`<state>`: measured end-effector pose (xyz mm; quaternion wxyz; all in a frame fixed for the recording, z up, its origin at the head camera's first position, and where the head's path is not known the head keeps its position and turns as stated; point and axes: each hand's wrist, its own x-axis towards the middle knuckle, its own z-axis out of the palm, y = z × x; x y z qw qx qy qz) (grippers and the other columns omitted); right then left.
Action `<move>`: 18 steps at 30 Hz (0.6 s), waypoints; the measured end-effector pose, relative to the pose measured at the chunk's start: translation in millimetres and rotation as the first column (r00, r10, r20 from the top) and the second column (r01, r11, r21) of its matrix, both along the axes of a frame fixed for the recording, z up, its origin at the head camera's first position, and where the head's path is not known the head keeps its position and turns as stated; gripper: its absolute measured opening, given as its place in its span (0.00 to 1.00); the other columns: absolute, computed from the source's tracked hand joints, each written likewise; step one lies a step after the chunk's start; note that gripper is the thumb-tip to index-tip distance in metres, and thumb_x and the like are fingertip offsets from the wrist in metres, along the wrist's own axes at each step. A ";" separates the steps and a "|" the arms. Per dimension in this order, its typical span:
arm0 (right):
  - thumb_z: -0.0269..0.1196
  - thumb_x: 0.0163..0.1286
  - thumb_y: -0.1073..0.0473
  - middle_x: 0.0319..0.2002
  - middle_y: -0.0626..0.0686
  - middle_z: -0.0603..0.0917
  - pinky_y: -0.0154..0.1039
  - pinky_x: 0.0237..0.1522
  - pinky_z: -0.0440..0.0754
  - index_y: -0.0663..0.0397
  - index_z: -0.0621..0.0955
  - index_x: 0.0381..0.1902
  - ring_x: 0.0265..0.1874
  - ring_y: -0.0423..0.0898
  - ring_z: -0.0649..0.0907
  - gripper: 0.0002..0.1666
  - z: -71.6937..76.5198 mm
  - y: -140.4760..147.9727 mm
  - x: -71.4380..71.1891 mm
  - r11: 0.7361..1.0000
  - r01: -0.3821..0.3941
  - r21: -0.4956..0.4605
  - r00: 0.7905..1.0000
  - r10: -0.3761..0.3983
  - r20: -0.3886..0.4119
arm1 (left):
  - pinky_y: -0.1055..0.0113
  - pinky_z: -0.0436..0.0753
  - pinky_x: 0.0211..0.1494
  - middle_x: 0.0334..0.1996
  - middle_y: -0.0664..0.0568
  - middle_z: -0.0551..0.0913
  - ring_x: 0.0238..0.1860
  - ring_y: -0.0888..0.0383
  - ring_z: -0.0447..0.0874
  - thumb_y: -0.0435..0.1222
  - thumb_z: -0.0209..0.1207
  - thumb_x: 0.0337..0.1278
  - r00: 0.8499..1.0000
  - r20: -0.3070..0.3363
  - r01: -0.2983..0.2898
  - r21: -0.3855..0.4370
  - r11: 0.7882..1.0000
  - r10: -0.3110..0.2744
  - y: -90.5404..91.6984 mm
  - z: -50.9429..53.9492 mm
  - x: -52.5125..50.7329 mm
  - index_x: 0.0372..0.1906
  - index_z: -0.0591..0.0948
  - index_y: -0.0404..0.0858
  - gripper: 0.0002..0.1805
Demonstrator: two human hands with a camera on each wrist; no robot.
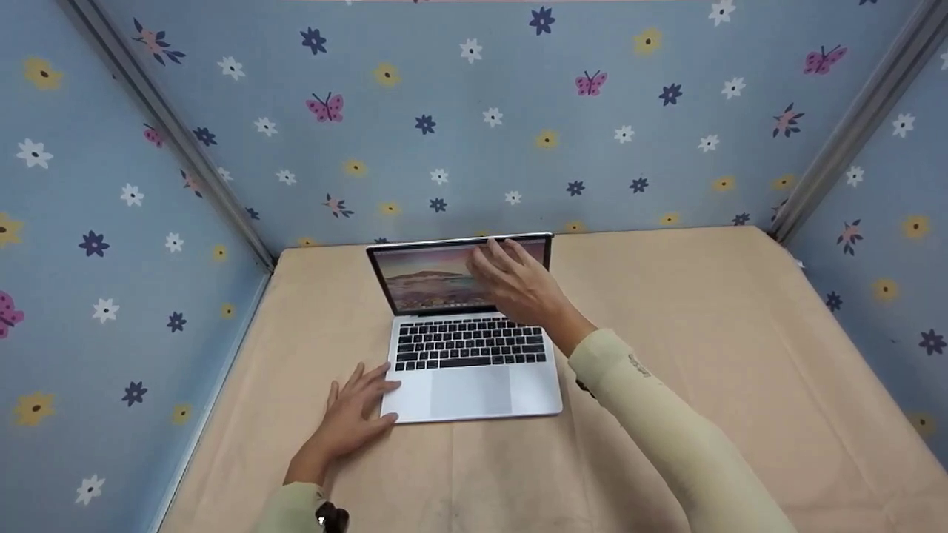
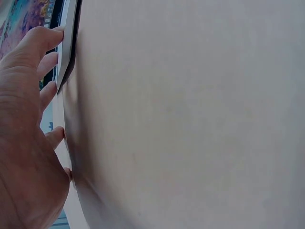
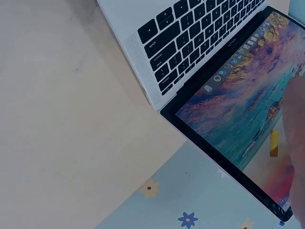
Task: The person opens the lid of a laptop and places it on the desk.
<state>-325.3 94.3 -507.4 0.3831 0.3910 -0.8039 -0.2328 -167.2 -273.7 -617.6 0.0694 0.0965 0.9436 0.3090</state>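
A silver laptop (image 1: 470, 389) lies on the beige cloth with its lid raised. Its lit screen (image 1: 426, 285) displays a colourful landscape. At the base's front left corner, my left hand (image 1: 348, 418) rests with spread fingers, the thumb and some fingertips touching the edge. In the left wrist view those fingers (image 2: 47, 40) lie along the laptop's side. My right hand (image 1: 518, 285) is in front of the screen's right half, fingers reaching toward the top edge; whether they touch it is unclear. The right wrist view shows a small yellow strip (image 3: 274, 143) on the screen beside that hand.
Beige cloth (image 1: 666, 311) covers the table around the laptop. Blue panels with flowers and butterflies (image 1: 474, 96) stand behind and on both sides. Grey posts (image 1: 170, 133) mark the back corners. The raised lid stands close to the back panel.
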 end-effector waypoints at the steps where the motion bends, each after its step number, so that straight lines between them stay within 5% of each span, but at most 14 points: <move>1: 0.61 0.84 0.42 0.76 0.51 0.79 0.51 0.72 0.87 0.47 0.76 0.80 0.76 0.54 0.81 0.33 -0.9 0.3 0.1 1.000 0.003 -0.001 1.000 -0.003 -0.001 | 0.13 0.34 0.87 0.89 0.46 0.69 0.94 0.27 0.47 0.49 0.74 0.68 1.000 -0.001 -0.001 0.005 1.000 0.001 0.5 0.4 0.5 0.70 0.87 0.51 0.28; 18: 0.59 0.85 0.43 0.76 0.50 0.77 0.55 0.72 0.88 0.36 0.77 0.81 0.73 0.52 0.82 0.31 -9.5 10.4 -1.2 0.999 0.043 -0.030 0.995 -0.045 -0.094 | 0.14 0.33 0.87 0.90 0.47 0.67 0.94 0.28 0.44 0.48 0.73 0.69 1.000 0.020 -0.003 -0.009 1.000 0.003 -0.6 -0.8 -2.1 0.72 0.85 0.49 0.29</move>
